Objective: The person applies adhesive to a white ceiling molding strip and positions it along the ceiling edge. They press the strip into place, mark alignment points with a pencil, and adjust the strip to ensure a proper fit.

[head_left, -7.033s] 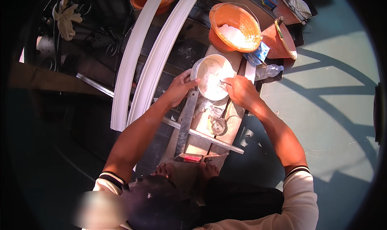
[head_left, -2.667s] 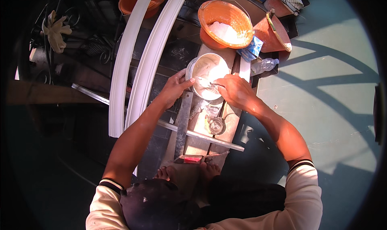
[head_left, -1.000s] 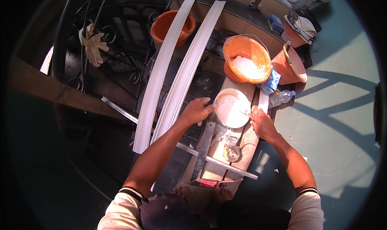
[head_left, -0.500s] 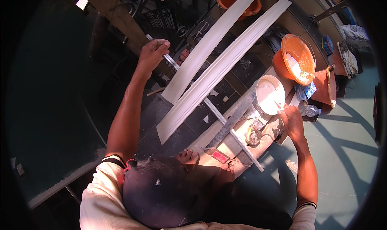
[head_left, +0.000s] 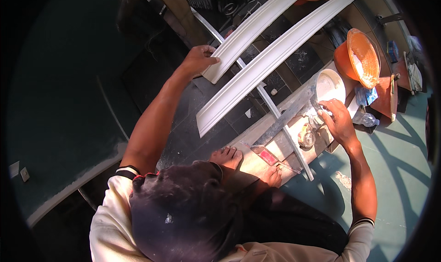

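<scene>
My left hand (head_left: 198, 63) grips the near-left end of a long white moulding strip (head_left: 252, 30), thumb over its edge. A second white moulding strip (head_left: 275, 65) lies alongside, on the nearer side. Both rest across a narrow metal bar (head_left: 270, 101). On the right, my right hand (head_left: 339, 119) is closed in a pinch at the near rim of a white bucket (head_left: 330, 83) with pale paste inside. What its fingers hold, if anything, I cannot make out. A long grey flat blade (head_left: 282, 118) slants down-left from the bucket.
An orange bucket (head_left: 353, 59) smeared with white stands beyond the white one. Beside it are a blue packet (head_left: 366, 95) and a clear plastic bottle (head_left: 367, 120). A round tape roll (head_left: 307, 137) and a red-faced tool (head_left: 268, 157) lie on the pale board near my bare feet.
My left hand has come down from beside the metal bar onto the far moulding strip's end. My right hand has drawn back from the bucket's mouth to its near rim. The whole view has shifted.
</scene>
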Motion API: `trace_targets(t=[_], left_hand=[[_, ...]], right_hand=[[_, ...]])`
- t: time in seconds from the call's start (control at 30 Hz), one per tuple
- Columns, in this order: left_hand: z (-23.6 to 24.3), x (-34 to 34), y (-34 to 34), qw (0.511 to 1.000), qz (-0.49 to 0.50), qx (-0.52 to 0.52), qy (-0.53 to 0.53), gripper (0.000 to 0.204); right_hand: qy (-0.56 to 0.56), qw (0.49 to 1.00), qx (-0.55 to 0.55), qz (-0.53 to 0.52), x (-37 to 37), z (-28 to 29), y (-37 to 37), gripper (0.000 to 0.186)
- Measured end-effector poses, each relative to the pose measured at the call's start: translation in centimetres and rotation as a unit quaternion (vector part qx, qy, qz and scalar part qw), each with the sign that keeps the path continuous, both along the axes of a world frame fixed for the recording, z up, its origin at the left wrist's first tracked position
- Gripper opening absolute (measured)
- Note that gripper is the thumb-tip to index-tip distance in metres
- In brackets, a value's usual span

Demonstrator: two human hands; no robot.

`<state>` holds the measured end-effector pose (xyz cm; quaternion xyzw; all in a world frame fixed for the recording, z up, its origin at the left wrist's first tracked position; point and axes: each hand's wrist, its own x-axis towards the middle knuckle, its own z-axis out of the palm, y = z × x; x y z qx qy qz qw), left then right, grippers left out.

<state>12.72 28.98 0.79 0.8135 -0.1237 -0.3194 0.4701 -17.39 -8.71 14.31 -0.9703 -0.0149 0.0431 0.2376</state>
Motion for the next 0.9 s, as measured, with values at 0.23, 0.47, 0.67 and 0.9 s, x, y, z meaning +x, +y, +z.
trace_targets(t=[0.23, 0.47, 0.67, 0.9], left_hand=[[0.3, 2.5, 2.1, 0.999, 0.049, 0.003, -0.013, 0.054], [0.2, 2.4, 2.6, 0.997, 0.064, 0.03, -0.043, 0.053], [1.0, -1.8, 6.1, 0.938, 0.342, -0.05, 0.033, 0.056], [4.6, -11.9, 2.0, 0.951, 0.042, -0.031, -0.304, 0.027]], right_hand=[[0.022, 1.0, 0.005, 0.019, -0.9, -0.3, 0.3, 0.026], [0.055, 0.998, 0.021, 0.015, -0.7, -0.7, 0.1, 0.023], [0.009, 1.0, 0.026, 0.012, -1.2, -0.5, 0.1, 0.019], [-0.027, 0.997, 0.062, 0.021, -0.1, -2.1, -1.1, 0.021]])
